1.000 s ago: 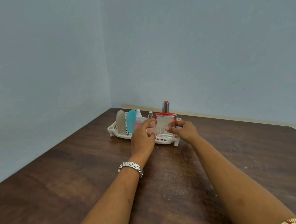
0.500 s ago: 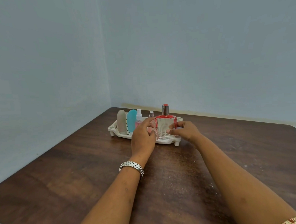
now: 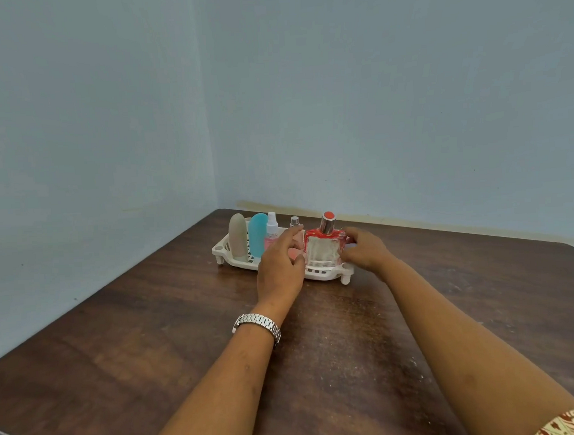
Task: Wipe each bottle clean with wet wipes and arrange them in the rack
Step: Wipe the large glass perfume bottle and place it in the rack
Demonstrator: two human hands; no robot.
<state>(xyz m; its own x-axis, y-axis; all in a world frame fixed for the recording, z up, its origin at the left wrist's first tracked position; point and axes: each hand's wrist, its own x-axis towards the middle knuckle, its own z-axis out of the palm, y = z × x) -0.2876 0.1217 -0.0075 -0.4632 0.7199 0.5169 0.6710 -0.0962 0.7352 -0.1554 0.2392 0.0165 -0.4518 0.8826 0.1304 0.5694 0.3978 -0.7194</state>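
Perfume bottle (image 3: 322,252) lowered into rack (image 3: 227,255) beside four bottles (image 3: 258,233); left hand (image 3: 278,271) and right hand (image 3: 367,251) grip it.

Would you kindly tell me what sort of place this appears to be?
Probably a bare room corner set up for tabletop work: plain pale-blue walls meet behind a dark wooden table carrying a white rack of small bottles, including a perfume bottle.
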